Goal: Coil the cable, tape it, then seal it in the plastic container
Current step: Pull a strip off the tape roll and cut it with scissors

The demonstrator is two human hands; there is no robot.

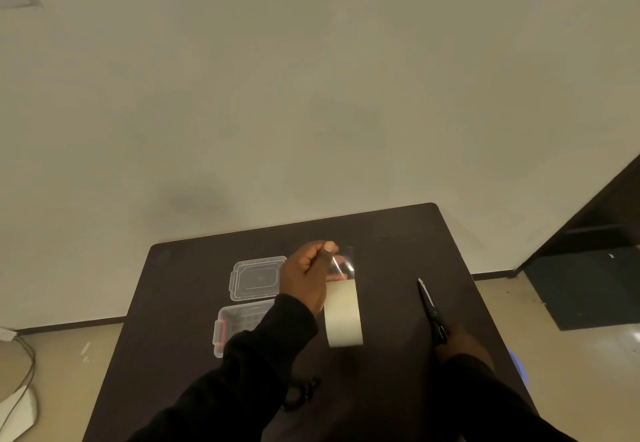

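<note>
My left hand point(306, 275) is raised over the dark table point(391, 247), fingers pinched on a clear strip of tape point(343, 263). The beige tape roll point(343, 315) shows edge-on just below that strip. My right hand point(462, 344) grips the black handles of the scissors point(431, 306), blades pointing away from me and closed. The black coiled cable point(298, 394) lies on the table under my left forearm, partly hidden by the sleeve. The clear plastic container point(235, 324) with a red latch sits at the left, its lid point(258, 277) lying flat just beyond it.
A plain wall stands behind the table's far edge. Dark furniture point(595, 234) and a dark mat point(585, 286) are on the floor at right. Grey cables point(24, 369) lie on the floor at left.
</note>
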